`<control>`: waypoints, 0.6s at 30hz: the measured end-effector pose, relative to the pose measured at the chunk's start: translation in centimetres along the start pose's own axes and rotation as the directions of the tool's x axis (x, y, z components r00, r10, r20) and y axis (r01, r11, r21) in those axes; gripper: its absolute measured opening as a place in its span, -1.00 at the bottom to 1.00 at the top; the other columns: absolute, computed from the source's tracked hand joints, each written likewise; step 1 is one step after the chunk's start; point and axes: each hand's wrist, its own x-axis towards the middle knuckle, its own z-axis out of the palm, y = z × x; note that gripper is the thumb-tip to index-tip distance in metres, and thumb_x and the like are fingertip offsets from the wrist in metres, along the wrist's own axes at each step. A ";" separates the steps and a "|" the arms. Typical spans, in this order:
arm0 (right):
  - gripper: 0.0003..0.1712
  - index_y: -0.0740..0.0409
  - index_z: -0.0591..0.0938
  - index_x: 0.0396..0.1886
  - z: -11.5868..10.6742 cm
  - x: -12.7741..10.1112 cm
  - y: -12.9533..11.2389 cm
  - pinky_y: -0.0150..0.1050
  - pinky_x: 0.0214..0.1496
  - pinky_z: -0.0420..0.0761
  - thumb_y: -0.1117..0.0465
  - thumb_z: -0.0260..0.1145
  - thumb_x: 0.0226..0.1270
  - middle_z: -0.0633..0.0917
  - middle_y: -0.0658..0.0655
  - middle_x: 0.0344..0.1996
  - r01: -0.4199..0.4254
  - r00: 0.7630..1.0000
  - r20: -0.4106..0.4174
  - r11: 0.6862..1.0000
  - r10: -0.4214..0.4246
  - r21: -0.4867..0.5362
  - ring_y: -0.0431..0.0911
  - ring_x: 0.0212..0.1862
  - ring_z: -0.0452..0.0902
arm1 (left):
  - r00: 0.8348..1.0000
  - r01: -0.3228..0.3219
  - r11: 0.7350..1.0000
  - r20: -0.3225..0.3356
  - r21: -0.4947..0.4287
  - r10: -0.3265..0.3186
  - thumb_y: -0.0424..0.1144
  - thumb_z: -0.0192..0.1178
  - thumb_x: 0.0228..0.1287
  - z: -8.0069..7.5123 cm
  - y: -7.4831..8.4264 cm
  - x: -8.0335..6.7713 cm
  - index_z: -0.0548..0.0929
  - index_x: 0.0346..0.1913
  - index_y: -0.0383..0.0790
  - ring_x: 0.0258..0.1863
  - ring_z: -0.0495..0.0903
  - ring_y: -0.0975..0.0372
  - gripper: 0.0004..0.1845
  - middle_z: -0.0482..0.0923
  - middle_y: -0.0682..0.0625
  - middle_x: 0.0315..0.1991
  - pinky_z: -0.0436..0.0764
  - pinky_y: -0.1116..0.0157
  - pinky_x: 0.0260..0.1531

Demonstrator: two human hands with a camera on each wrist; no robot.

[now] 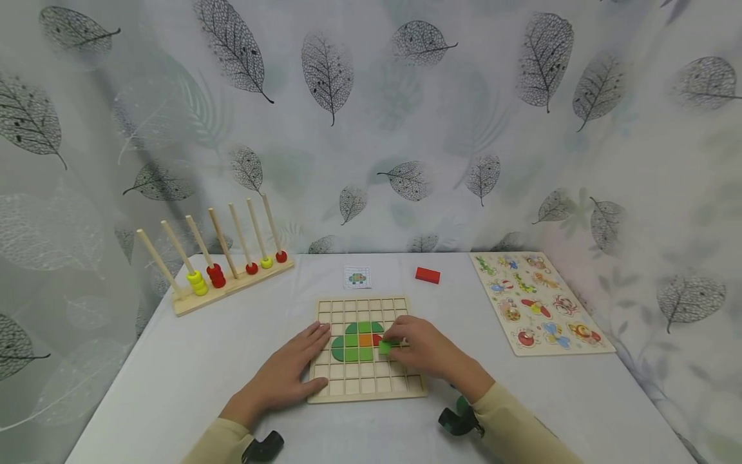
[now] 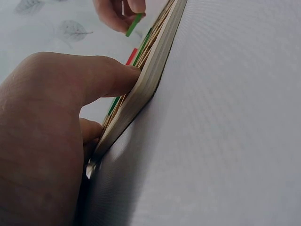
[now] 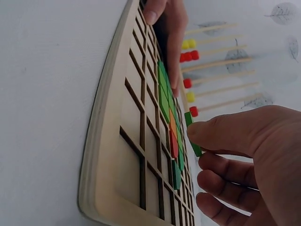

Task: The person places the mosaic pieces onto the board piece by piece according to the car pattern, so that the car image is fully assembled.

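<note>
A small green tile (image 1: 385, 347) is pinched between thumb and fingertips of the right hand (image 1: 426, 354), tilted just above the grid board (image 1: 368, 386) on the bench (image 1: 174, 386). It is held at the right edge of the green and orange tiles already placed (image 1: 356, 341), so the free cells lie directly below and beside it. The left hand (image 1: 290, 374) is laid flat, fingers straight, on the board's left side, near but not touching the tile.

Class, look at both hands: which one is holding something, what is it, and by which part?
The right hand pinches a small flat green tile by its edges, thumb against fingertips. The left hand rests flat on the wooden grid board, holding nothing.
</note>
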 end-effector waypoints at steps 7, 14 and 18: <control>-0.76 0.00 0.88 0.00 0.7 0.5 -0.2 -0.28 -0.02 0.70 0.20 0.60 0.36 0.70 -0.20 -0.19 0.014 1.000 0.022 0.999 -0.013 -0.037 -0.25 -0.11 0.56 | 1.000 0.002 1.000 0.011 0.000 -0.002 0.27 0.24 0.44 -0.2 0.1 0.0 0.29 0.70 -0.22 0.72 0.04 0.09 -0.04 0.14 0.02 0.73 0.27 -0.11 0.57; -0.75 0.00 0.86 0.01 1.4 0.8 0.0 -0.27 -0.01 0.67 0.19 0.59 0.36 0.71 -0.18 -0.15 0.024 0.999 0.046 0.997 -0.020 -0.070 -0.26 -0.10 0.55 | 1.000 0.005 1.000 0.011 0.005 -0.005 0.25 0.25 0.43 -0.3 0.2 -0.1 0.29 0.70 -0.23 0.72 0.04 0.08 -0.04 0.15 0.02 0.73 0.27 -0.10 0.57; -0.75 0.02 0.86 0.00 1.6 0.7 0.1 -0.29 -0.06 0.65 0.21 0.59 0.35 0.71 -0.17 -0.16 0.024 0.999 0.046 0.998 -0.021 -0.057 -0.27 -0.13 0.53 | 1.000 0.001 1.000 0.005 0.005 -0.001 0.25 0.25 0.43 -0.3 0.3 -0.1 0.30 0.70 -0.23 0.72 0.05 0.07 -0.04 0.15 0.02 0.73 0.28 -0.10 0.56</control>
